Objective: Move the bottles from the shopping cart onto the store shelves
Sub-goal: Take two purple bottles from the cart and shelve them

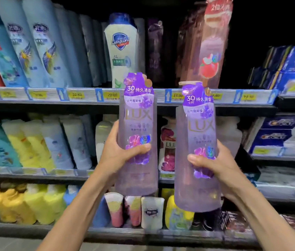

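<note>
Fingers of left hand (pixel 117 153) were wrapped round left bottle (pixel 137 134), thumb across front label. Right hand (pixel 213 165) gripped right bottle (pixel 198 147) likewise, thumb on flower print. Both purple Lux bottles were held upright, side by side, apart, in front of shelves (pixel 81 96). Left bottle sat slightly higher. White Safeguard bottle (pixel 120 49) stood on upper shelf behind. Cart out of view.

Dim store aisle: dark shelving (pixel 215 109) with yellow price tags (pixel 76 96), crowded with toiletries (pixel 121 49).
</note>
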A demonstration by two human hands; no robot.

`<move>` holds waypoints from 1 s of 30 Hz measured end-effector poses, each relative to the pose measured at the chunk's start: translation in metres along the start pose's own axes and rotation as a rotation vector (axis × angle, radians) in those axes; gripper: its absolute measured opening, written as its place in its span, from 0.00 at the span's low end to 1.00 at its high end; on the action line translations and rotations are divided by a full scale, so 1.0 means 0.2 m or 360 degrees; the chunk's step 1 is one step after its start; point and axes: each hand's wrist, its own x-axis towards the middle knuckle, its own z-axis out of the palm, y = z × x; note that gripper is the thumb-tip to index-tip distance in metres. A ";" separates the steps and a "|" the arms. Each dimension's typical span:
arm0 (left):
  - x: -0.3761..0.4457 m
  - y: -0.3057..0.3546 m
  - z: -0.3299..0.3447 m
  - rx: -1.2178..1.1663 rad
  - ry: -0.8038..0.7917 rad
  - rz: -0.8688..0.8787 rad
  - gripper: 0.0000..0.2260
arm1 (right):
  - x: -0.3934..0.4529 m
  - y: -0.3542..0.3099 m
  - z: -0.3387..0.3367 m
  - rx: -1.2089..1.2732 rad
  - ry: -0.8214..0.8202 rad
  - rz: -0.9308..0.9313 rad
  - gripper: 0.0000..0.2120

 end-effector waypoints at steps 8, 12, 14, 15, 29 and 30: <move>0.15 0.25 0.12 0.0022 0.0040 0.0117 0.21 | -0.02 -0.08 -0.04 0.0046 -0.0028 -0.0037 0.30; 0.35 0.48 0.22 0.0153 0.0087 0.0129 0.13 | -0.01 -0.18 -0.07 0.0062 -0.0015 -0.0102 0.33; 0.45 0.56 0.27 0.0142 0.0085 -0.0018 0.12 | -0.01 -0.23 -0.07 0.0118 -0.0047 -0.0115 0.31; 0.49 0.59 0.29 0.0137 0.0078 -0.0096 0.12 | -0.01 -0.26 -0.07 0.0113 -0.0055 -0.0118 0.29; 1.03 0.63 0.42 0.0080 0.0289 -0.0276 0.26 | -0.08 -0.40 -0.16 0.0101 0.0003 -0.0177 0.17; 1.06 0.62 0.43 0.0089 0.0294 -0.0263 0.26 | -0.09 -0.40 -0.17 0.0130 0.0000 -0.0182 0.14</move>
